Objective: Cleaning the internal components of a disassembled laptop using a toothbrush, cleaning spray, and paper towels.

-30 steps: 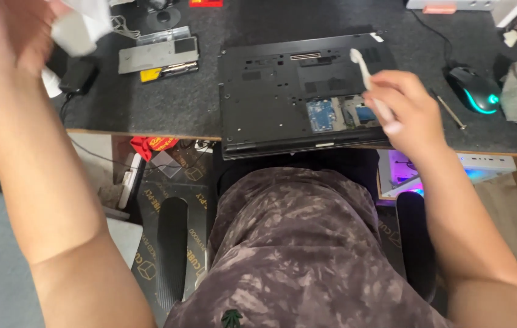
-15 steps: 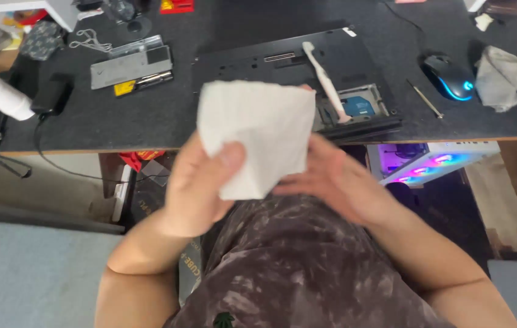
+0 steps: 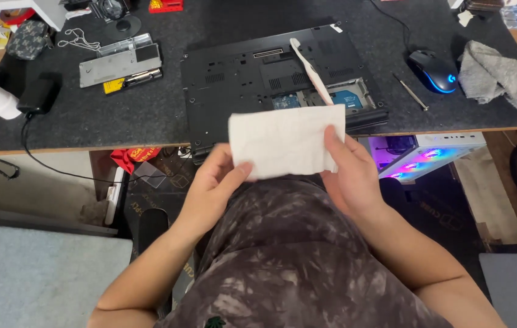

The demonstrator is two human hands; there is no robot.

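Observation:
Both of my hands hold a white paper tissue [image 3: 286,143] spread flat above my lap, just in front of the desk edge. My left hand [image 3: 216,182] pinches its lower left corner and my right hand [image 3: 349,170] grips its right side. Behind the tissue, a black laptop [image 3: 252,76] lies upside down on the dark desk mat with its bottom hatch off, so blue parts show inside. A white toothbrush [image 3: 310,70] rests diagonally across the laptop.
A metal cover plate [image 3: 118,61] lies at the left, near a black power adapter [image 3: 38,96]. A lit mouse [image 3: 431,71], a screwdriver [image 3: 410,91] and a grey cloth [image 3: 495,73] sit at the right. A glowing computer case [image 3: 422,158] stands under the desk.
My left hand came down from the upper left with the tissue. My right hand left the toothbrush on the laptop and took the tissue's right side. The tissue now sits lower and flatter.

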